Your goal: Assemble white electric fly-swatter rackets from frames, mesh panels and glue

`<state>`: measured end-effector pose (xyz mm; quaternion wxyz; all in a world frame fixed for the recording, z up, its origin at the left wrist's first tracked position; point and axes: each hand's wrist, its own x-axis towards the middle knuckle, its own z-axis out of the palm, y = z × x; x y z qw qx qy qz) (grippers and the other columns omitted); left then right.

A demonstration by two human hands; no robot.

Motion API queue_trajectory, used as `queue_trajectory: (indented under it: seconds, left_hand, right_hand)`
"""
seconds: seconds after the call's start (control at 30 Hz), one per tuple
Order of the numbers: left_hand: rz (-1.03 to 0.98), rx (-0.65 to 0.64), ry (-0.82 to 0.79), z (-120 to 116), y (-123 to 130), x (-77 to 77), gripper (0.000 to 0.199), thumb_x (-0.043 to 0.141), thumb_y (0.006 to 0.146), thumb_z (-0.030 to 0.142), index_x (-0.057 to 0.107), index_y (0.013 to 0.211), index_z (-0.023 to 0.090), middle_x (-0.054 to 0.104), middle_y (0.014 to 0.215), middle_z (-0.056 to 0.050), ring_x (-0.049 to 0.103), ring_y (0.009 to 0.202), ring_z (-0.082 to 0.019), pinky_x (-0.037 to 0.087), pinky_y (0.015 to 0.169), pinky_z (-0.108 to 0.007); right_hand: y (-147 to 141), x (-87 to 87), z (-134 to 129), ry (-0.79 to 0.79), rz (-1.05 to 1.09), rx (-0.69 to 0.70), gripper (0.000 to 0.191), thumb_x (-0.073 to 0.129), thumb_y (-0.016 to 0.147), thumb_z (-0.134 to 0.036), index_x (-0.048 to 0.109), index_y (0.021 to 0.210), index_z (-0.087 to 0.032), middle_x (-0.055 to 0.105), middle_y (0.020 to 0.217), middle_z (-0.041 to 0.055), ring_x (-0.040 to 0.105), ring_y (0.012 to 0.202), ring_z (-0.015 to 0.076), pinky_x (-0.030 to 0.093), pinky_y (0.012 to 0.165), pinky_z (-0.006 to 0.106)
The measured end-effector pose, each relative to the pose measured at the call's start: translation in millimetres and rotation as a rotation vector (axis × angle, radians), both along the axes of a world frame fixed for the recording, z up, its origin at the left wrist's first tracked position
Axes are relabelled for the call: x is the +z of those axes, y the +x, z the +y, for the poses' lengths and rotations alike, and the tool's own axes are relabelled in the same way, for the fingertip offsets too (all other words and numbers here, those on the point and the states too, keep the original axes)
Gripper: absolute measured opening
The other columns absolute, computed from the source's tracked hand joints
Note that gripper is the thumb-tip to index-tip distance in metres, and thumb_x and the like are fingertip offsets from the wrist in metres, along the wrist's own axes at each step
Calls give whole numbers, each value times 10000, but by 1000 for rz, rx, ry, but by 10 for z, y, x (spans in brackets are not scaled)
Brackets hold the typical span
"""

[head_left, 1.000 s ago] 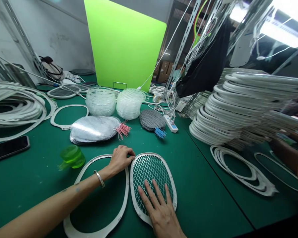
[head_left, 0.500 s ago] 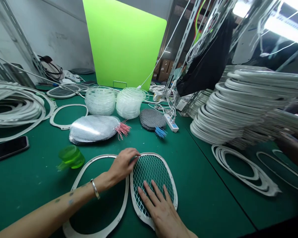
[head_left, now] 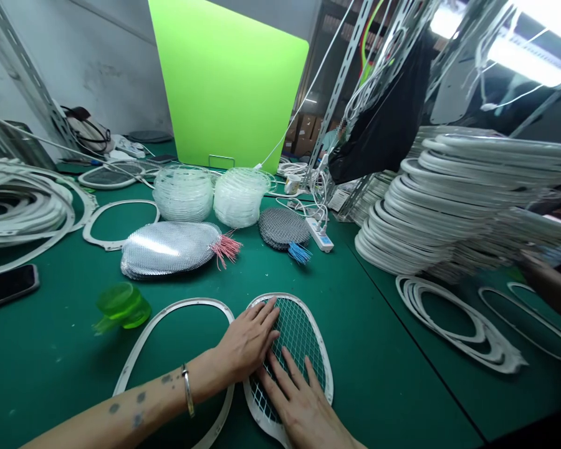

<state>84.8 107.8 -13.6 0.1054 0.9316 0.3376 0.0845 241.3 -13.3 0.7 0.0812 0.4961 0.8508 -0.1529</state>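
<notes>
A white oval racket frame with a wire mesh (head_left: pixel 299 330) lies on the green table mat, its neck toward me. My left hand (head_left: pixel 247 342) rests flat across the mesh's left side, its fingertips near the top of the frame. My right hand (head_left: pixel 299 405) lies spread on the lower mesh, hiding the lower part. Neither hand is closed around the frame. To the left lies a bare white oval frame (head_left: pixel 182 304), partly hidden beneath my left forearm, which wears a metal bangle.
Tall stacks of white frames (head_left: pixel 425 212) fill the right side. Ahead lie silver mesh sheets (head_left: pixel 168 249), clear mesh piles (head_left: pixel 238 198) and grey mesh (head_left: pixel 283 227). A green cup (head_left: pixel 121 305) and a phone (head_left: pixel 4 287) sit left. A co-worker's hand (head_left: pixel 546 287) reaches in at right.
My left hand has slid right from the frame's edge onto the mesh. The camera view has shifted slightly, and the right hand stays on the lower mesh.
</notes>
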Motion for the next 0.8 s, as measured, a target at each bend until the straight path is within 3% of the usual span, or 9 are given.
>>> queue_trajectory:
  seconds: [0.2,0.37,0.47,0.53,0.6,0.67,0.73,0.8]
  left_hand:
    - [15,32,36,53,87,10,469,319,1020,364,449,1449,228,445,1504,-58,454,1331,-326,387,1027,-468]
    - [13,23,30,35,48,-7,473,340,1011,331,420,1466,231,426,1518,-46,437,1339,-308,365,1037,-446]
    - [2,26,-7,15,17,-22,484,319,1018,337,368,1493,262,379,1548,-29,383,1378,-293,313,1080,-444]
    - [-3,29,-35,14,5,-40,495,295,1023,355,328,1511,274,346,1566,-23,346,1399,-294,284,1095,-451]
    - [-3,29,-58,17,2,-55,507,279,1026,376,297,1523,277,330,1574,-24,329,1406,-298,282,1088,-451]
    - [-2,21,-73,15,3,-57,512,275,1025,382,289,1526,277,328,1575,-22,335,1397,-302,293,1072,-449]
    - [3,13,-71,4,5,-52,512,268,1026,377,294,1525,269,320,1578,-17,340,1388,-308,297,1061,-449]
    - [20,13,-51,-7,8,-54,515,255,1027,374,304,1523,245,311,1582,-18,336,1387,-314,293,1060,-450]
  right_hand:
    - [26,10,33,31,24,-7,912,532,871,-144,-65,1534,-334,165,1585,61,263,1421,401,388,1028,661]
    - [136,444,95,-203,130,38,1014,675,795,-234,-7,1541,-308,163,1588,68,162,1444,373,330,1080,634]
    - [275,636,135,-240,278,-85,756,573,907,-264,161,1538,-332,294,1565,17,257,1435,283,399,1088,495]
    - [376,640,160,-204,404,-191,556,447,989,-276,272,1513,-343,429,1507,-6,424,1366,211,495,1015,355]
    - [453,571,176,-93,469,-280,465,350,1031,-279,334,1492,-336,542,1425,-5,540,1273,172,524,976,315]
    - [489,473,185,97,388,-289,435,341,1038,-278,388,1467,-330,589,1377,0,506,1307,201,424,1093,452]
    - [485,381,190,245,225,-173,434,391,1027,-301,407,1460,-306,516,1446,17,333,1423,249,191,1180,594]
    - [462,302,193,263,104,-11,504,428,1013,-349,340,1497,-238,345,1550,54,150,1480,258,75,1196,594]
